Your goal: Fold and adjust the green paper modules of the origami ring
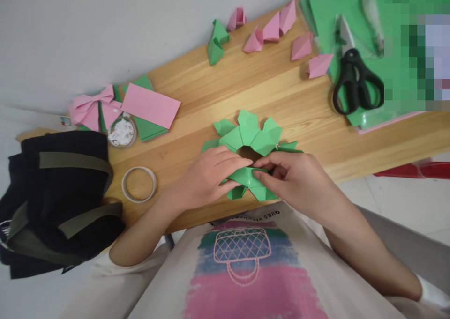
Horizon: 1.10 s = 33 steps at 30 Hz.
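A ring of folded green paper pieces [249, 134] lies near the table's front edge, with pointed petal-like tips around its outside and a hole in the middle. On its near side, my left hand [214, 171] pinches the folded paper between thumb and fingers from the left. From the right, my right hand [290, 174] grips the same near section with thumb and index finger. My fingertips almost meet over the ring's inner edge. The hands cover the ring's left and right sides in part.
Folded pink pieces [272, 27] and a green piece [217, 42] lie along the table's back. Black-handled scissors [351, 82] rest on green paper sheets [325, 10]. At left are a tape roll [123, 185], a small tub [122, 131], pink paper [152, 105] and a black bag [66, 188].
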Each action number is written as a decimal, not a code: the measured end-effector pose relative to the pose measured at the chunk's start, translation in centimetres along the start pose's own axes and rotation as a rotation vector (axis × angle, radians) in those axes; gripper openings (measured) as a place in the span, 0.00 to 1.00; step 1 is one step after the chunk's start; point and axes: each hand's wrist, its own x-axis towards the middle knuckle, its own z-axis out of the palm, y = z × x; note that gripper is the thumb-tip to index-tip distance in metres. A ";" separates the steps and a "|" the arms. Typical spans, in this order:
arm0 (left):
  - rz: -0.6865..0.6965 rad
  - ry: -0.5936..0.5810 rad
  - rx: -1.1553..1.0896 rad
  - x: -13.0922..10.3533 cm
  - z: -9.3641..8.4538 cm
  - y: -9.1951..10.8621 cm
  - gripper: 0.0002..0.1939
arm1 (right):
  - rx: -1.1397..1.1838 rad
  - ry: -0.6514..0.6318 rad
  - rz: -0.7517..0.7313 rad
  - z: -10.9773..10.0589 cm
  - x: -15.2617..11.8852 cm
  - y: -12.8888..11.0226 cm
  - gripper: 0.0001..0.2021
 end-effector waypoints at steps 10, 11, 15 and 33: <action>0.004 -0.010 0.021 -0.1 0.0 0.0 0.14 | 0.035 -0.059 -0.074 -0.2 0.0 0.5 0.08; 0.005 -0.009 0.023 -0.1 0.0 0.0 0.14 | 0.036 -0.065 -0.071 -0.2 0.0 0.4 0.08; 0.003 -0.021 0.014 -0.1 0.0 0.0 0.13 | 0.016 -0.095 -0.049 -0.3 0.1 0.4 0.08; 0.005 -0.067 0.004 0.2 -0.2 0.2 0.16 | 0.091 0.041 -0.093 0.5 -0.1 0.5 0.05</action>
